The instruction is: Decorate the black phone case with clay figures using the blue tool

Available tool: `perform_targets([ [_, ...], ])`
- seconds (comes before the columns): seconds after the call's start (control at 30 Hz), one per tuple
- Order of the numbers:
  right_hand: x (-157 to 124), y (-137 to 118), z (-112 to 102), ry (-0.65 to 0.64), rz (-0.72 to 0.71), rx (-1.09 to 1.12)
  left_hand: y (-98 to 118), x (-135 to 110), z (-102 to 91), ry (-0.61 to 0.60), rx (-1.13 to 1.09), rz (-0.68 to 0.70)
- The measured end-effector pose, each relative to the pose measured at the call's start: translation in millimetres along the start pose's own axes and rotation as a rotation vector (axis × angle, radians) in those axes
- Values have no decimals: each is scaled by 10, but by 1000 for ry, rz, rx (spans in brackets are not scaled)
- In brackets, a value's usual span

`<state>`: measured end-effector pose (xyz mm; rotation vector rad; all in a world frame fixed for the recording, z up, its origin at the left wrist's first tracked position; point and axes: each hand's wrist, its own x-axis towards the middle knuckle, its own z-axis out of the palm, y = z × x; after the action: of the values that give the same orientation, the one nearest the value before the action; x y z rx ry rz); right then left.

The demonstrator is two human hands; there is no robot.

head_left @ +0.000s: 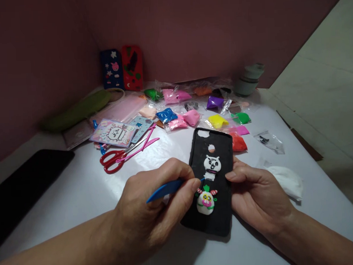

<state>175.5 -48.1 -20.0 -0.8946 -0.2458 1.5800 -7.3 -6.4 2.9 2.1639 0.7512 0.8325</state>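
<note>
A black phone case (pixel 220 142) lies tilted on the white table. Two small clay figures are stuck to it: a white cat-like face (pixel 212 164) near the middle and a white round creature with pink and green bits (pixel 206 201) lower down. My left hand (pixel 156 210) pinches a blue plastic sculpting tool (pixel 164 190), its tip resting near the case between the two figures. My right hand (pixel 254 195) grips the case's right edge, thumb pressed on the rim.
Several bags of coloured clay (pixel 193 116) lie behind the case. Red scissors (pixel 116 157), a pink tool and sticker cards (pixel 114 132) sit at left. Two decorated cases (pixel 122 68) lean on the wall. A white clay lump (pixel 286 181) rests at right, a dark slab (pixel 24 184) at far left.
</note>
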Motion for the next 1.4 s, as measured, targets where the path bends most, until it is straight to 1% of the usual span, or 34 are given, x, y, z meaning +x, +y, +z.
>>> perform_targets([
  [0.13,9,0,3,10,8,-4,6,17,-5,2,2,17],
  [0.33,5,0,0,-14,11,-21,0,12,-12,-8,15,1],
  [0.47,8,3,-7,-20,6,-12,-1,12,-13,-11,9,24],
  [0.7,19,8,-16,-19,7,-12,3,49,-1,2,-13,31],
  [1.07,4,2,-7,-30,4,-23,12,30,-8,0,28,47],
  [1.27,8,9,-6,-37,5,-23,11,20,-21,-26,30,58],
  [1.4,15,12,-16,-34,5,-21,22,28,-31,-6,48,66],
])
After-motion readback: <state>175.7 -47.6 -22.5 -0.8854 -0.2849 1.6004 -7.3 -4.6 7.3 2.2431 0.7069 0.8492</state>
